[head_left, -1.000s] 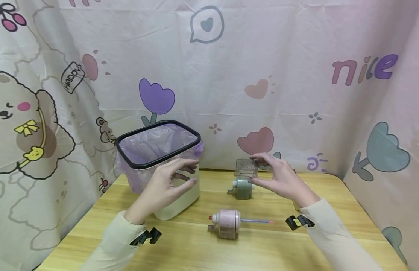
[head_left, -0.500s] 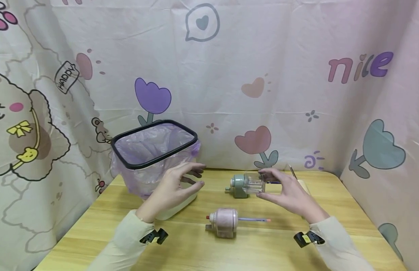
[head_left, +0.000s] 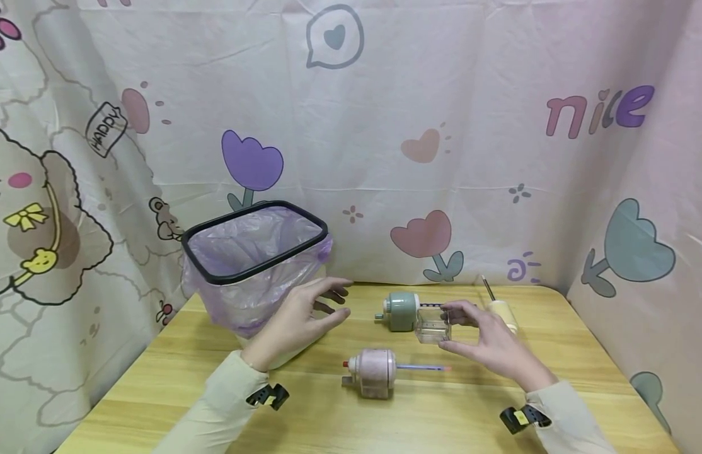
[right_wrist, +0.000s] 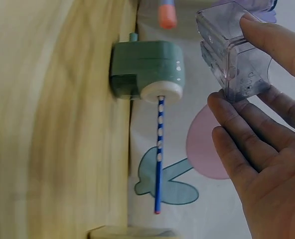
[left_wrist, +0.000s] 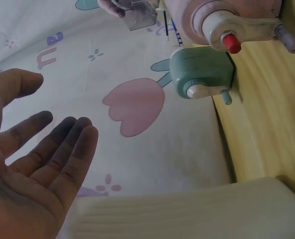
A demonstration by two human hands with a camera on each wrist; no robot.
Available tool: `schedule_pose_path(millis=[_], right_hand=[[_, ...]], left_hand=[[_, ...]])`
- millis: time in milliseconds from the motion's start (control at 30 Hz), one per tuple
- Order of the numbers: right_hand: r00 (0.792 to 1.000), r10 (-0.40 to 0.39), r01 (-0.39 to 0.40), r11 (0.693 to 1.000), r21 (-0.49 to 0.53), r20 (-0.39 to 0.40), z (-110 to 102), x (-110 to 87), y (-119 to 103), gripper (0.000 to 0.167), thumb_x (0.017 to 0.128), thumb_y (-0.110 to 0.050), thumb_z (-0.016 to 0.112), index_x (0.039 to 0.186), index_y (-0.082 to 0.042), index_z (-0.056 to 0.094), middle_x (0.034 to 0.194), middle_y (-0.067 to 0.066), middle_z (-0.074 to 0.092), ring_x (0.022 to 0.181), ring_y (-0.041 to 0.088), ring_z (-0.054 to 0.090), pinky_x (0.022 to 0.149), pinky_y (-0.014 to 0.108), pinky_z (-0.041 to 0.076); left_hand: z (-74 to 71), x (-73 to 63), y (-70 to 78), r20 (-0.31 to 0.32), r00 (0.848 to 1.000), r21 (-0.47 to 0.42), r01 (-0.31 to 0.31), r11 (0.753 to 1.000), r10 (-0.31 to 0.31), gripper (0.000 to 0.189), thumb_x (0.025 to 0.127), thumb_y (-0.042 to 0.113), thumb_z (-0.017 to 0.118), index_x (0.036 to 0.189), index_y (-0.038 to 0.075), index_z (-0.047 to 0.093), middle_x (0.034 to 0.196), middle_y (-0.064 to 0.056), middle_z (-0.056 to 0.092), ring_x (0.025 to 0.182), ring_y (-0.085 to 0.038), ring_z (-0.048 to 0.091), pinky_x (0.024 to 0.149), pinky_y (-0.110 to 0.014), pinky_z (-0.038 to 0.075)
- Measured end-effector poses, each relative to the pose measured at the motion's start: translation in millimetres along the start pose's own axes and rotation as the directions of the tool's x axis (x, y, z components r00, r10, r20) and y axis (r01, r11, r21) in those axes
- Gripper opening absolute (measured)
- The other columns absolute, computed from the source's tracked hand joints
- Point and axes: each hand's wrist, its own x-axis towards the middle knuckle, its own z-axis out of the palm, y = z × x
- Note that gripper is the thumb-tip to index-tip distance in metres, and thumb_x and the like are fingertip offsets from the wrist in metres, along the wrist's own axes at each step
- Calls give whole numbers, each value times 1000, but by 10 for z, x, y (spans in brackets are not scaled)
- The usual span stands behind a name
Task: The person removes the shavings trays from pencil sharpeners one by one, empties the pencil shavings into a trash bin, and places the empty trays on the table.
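My right hand (head_left: 489, 347) holds a small clear plastic box (head_left: 432, 326) between thumb and fingers, just right of the green pencil sharpener (head_left: 402, 312). The right wrist view shows the box (right_wrist: 237, 55) tilted, no contents visible. A blue dotted pencil (right_wrist: 159, 144) sticks out of the green sharpener, whose side has a dark recess. Nearer me stands a pink pencil sharpener (head_left: 376, 374) with a crank and red knob, a blue pencil (head_left: 421, 367) in it. My left hand (head_left: 300, 318) hovers in front of the bin, fingers relaxed and holding nothing.
A bin with a black rim (head_left: 266, 270) and purple liner bag (head_left: 305, 271) stands at the back left of the wooden table (head_left: 453, 416). To the right of the green sharpener is a cream object (head_left: 503, 315) with a thin dark stick rising from it. A patterned curtain closes off the back.
My right hand has brought the clear box from above the green sharpener down to its right and toward me. My left hand has drifted right, still holding nothing. The head view has shifted slightly.
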Motion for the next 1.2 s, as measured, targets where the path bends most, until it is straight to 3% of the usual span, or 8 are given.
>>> schedule_pose_path(millis=[167,467,767,1200], right_hand=[[1000,8,-9,1000,18,5,22,-61,66,68,87,-40,89,143,-14,62,126,5,79,116,33,75,106,67,54],[998,38,-40,999,37,42,55,-164,141,67,88,-31,89,144,-9,60,129,7,78,116,33,76,106,62,55],[997,64,-66,997,50,51,53,-246,230,67,89,-34,87,146,-13,59,133,10,76,117,32,75,106,64,54],[985,65,-71,997,31,159,29,-304,326,69,91,-45,83,146,-9,58,134,12,75,118,33,74,104,60,57]], left_hand=[[52,26,-38,18,1000,11,22,1000,-23,46,99,23,78,144,22,65,127,4,74,107,-17,76,95,-31,64],[185,121,-115,25,998,-9,-50,999,50,46,97,16,78,142,10,66,123,-9,76,106,-27,77,90,-41,67],[283,201,-135,57,997,30,-51,998,49,47,97,20,76,142,12,66,120,-8,76,106,-24,77,89,-33,65],[385,275,-190,88,995,39,-49,998,45,49,97,19,75,143,9,64,123,-11,75,108,-29,77,88,-43,67]])
